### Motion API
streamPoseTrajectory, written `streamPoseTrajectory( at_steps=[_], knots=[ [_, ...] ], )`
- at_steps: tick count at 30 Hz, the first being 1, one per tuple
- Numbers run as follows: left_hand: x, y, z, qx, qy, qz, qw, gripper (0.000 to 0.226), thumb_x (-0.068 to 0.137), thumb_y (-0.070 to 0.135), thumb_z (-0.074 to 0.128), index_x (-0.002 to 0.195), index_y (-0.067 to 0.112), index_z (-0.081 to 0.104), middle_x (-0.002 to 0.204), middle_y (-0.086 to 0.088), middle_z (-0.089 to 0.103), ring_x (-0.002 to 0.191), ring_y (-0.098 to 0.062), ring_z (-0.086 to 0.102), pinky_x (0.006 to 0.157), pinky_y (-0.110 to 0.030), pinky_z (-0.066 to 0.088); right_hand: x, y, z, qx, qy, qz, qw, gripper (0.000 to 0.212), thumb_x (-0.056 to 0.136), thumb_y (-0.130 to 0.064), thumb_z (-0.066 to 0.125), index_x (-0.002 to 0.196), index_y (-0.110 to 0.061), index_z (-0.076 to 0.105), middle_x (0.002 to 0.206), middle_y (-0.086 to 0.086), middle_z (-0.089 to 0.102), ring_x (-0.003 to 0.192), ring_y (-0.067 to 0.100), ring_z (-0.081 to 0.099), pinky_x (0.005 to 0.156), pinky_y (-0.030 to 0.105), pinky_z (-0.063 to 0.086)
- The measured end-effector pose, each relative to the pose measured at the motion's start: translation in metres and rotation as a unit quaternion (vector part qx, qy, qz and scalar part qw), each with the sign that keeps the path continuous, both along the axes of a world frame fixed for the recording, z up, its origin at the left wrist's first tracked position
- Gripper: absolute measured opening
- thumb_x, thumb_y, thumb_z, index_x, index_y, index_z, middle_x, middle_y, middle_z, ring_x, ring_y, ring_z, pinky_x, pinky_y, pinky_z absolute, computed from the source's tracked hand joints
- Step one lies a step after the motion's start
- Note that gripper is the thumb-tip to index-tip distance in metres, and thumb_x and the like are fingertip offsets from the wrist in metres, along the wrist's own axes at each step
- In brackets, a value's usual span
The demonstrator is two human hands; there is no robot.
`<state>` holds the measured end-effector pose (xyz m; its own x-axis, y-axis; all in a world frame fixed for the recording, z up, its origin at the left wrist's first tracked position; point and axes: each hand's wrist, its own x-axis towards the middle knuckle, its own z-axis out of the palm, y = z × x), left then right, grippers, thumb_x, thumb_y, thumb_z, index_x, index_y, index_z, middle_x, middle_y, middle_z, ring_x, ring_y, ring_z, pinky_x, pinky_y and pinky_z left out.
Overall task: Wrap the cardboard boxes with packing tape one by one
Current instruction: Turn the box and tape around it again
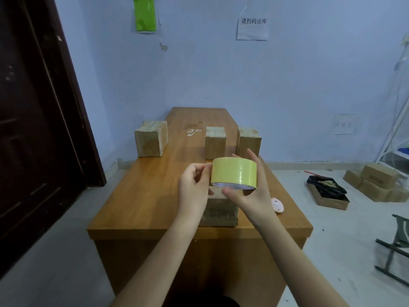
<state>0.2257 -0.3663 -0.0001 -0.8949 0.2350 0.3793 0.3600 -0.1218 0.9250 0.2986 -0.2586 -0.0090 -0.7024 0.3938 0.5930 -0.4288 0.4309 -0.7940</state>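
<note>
we've got the yellow-green roll of packing tape (234,172) up over the near brown cardboard box (220,209), right hand (250,196) clamped round it, left hand (194,188) pinching at its edge (hunting the tape end, prob). next we peel & stick onto box.

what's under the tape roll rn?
A cardboard box sits on the table below the tape roll, which both hands hold above it. The hands and roll cover most of the box's top.

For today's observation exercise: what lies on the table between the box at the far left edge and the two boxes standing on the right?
In the head view, only bare tabletop with a small white scuff mark lies between the left box and the two right boxes.
</note>
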Motion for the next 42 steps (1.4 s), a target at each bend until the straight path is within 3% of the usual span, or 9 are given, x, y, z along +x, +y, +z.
streamPoseTrajectory(
  at_steps=[3, 4, 10, 17, 23, 28, 32, 35, 42],
  knots=[
    [-0.007, -0.002, -0.002, -0.01, -0.005, 0.025, 1.0, 0.018, 0.094, 0.031, 0.05, 0.09, 0.015, 0.059, 0.083, -0.003, 0.065, 0.068, -0.013, 0.061, 0.05, -0.02, 0.049, -0.021, -0.006, -0.007, -0.049, -0.009, -0.068, 0.996, 0.03, 0.089, -0.016, 0.062, 0.106, -0.036, 0.048, 0.1, -0.022, 0.053, 0.089, -0.02, 0.052, 0.068, 0.0, 0.043],
    [-0.01, -0.003, -0.004, -0.019, 0.007, 0.038, 0.999, 0.018, 0.094, 0.03, 0.05, 0.086, 0.016, 0.057, 0.081, -0.003, 0.064, 0.068, -0.013, 0.061, 0.053, -0.022, 0.05, -0.026, -0.006, -0.009, -0.048, -0.017, -0.083, 0.995, 0.029, 0.094, -0.007, 0.053, 0.098, -0.035, 0.049, 0.09, -0.021, 0.055, 0.082, -0.017, 0.054, 0.064, 0.001, 0.042],
    [-0.027, -0.01, -0.015, -0.107, 0.064, 0.099, 0.987, 0.017, 0.095, 0.023, 0.051, 0.08, 0.014, 0.054, 0.075, -0.002, 0.061, 0.071, -0.017, 0.059, 0.057, -0.032, 0.048, -0.035, -0.002, -0.007, 0.045, -0.063, -0.093, 0.993, 0.035, 0.091, 0.006, 0.041, 0.102, -0.027, 0.041, 0.084, -0.012, 0.057, 0.074, -0.008, 0.055, 0.054, 0.007, 0.042],
    [-0.05, -0.03, -0.009, -0.144, 0.059, 0.139, 0.978, 0.021, 0.096, 0.03, 0.048, 0.079, 0.018, 0.055, 0.072, 0.002, 0.059, 0.067, -0.008, 0.055, 0.052, -0.014, 0.037, -0.021, 0.019, 0.006, 0.188, -0.105, -0.194, 0.957, 0.035, 0.09, 0.003, 0.049, 0.117, -0.019, 0.046, 0.088, -0.008, 0.055, 0.073, 0.007, 0.052, 0.058, 0.011, 0.038],
    [-0.056, -0.04, -0.025, -0.16, 0.017, 0.056, 0.985, 0.03, 0.094, 0.034, 0.05, 0.076, 0.013, 0.063, 0.062, 0.01, 0.059, 0.059, -0.005, 0.054, 0.059, -0.024, 0.041, -0.009, 0.029, 0.009, 0.231, -0.13, -0.189, 0.945, 0.042, 0.093, -0.004, 0.046, 0.13, -0.023, 0.049, 0.103, -0.002, 0.058, 0.089, 0.02, 0.055, 0.074, 0.038, 0.051],
    [-0.056, -0.032, -0.033, -0.199, 0.017, 0.106, 0.974, 0.032, 0.094, 0.04, 0.048, 0.07, 0.019, 0.055, 0.061, 0.006, 0.056, 0.057, -0.007, 0.053, 0.051, -0.017, 0.034, -0.022, 0.028, 0.008, 0.201, -0.115, -0.146, 0.962, 0.05, 0.09, 0.004, 0.044, 0.128, -0.027, 0.052, 0.106, 0.002, 0.053, 0.088, 0.003, 0.048, 0.07, 0.01, 0.04],
    [-0.057, -0.026, -0.04, -0.259, 0.043, 0.139, 0.955, 0.032, 0.096, 0.04, 0.044, 0.073, 0.019, 0.052, 0.065, 0.005, 0.056, 0.06, -0.007, 0.053, 0.05, -0.018, 0.031, -0.029, 0.032, 0.009, 0.168, -0.111, -0.122, 0.972, 0.059, 0.084, 0.013, 0.042, 0.119, -0.031, 0.06, 0.098, 0.007, 0.055, 0.088, 0.012, 0.053, 0.073, 0.024, 0.047],
    [-0.058, -0.025, -0.044, -0.28, 0.058, 0.148, 0.947, 0.033, 0.096, 0.04, 0.043, 0.075, 0.017, 0.052, 0.065, 0.004, 0.054, 0.058, -0.008, 0.051, 0.049, -0.019, 0.032, -0.032, 0.033, 0.008, 0.187, -0.111, -0.123, 0.968, 0.061, 0.081, 0.015, 0.041, 0.117, -0.03, 0.062, 0.092, 0.006, 0.055, 0.084, 0.006, 0.05, 0.062, 0.009, 0.038],
    [-0.06, -0.024, -0.05, -0.301, 0.07, 0.147, 0.94, 0.032, 0.096, 0.041, 0.041, 0.073, 0.02, 0.049, 0.061, 0.006, 0.05, 0.052, -0.007, 0.046, 0.045, -0.017, 0.027, -0.033, 0.031, 0.011, 0.207, -0.116, -0.13, 0.963, 0.064, 0.079, 0.018, 0.042, 0.119, -0.027, 0.063, 0.085, 0.002, 0.051, 0.077, 0.006, 0.046, 0.059, 0.009, 0.035]
  ],
)
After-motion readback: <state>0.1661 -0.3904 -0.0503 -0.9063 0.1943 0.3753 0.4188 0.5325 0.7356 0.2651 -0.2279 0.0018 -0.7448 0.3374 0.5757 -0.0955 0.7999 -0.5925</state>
